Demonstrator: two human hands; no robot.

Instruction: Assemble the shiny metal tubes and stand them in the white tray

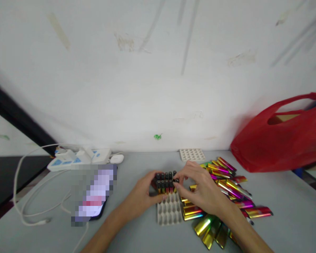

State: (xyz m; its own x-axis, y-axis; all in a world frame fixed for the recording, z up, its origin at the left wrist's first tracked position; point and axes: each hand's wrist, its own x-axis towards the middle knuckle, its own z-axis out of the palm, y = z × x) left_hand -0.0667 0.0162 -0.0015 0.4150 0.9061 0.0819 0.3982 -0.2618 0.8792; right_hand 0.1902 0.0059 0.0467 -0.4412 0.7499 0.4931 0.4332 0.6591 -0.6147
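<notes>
- Left hand (143, 195) rests against the left edge of the white grid tray (170, 211), fingers curled on it, steadying.
- Right hand (200, 188) pinches one dark-capped lighter (176, 182) at the tray's far right corner.
- Two rows of lighters (164, 181) stand upright in the tray's far end.
- Loose metallic lighters (221, 186) lie piled right of the tray.
- Red bag (281, 137) far right; phone (94, 196) left.

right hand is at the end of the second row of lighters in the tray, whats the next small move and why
Probably press the lighter under the right hand fully into its cell, then let go. The right fingertips pinch it at the row's end, the left hand steadies the white tray, and the near rows of cells are unfilled, with loose lighters piled to the right.
</notes>
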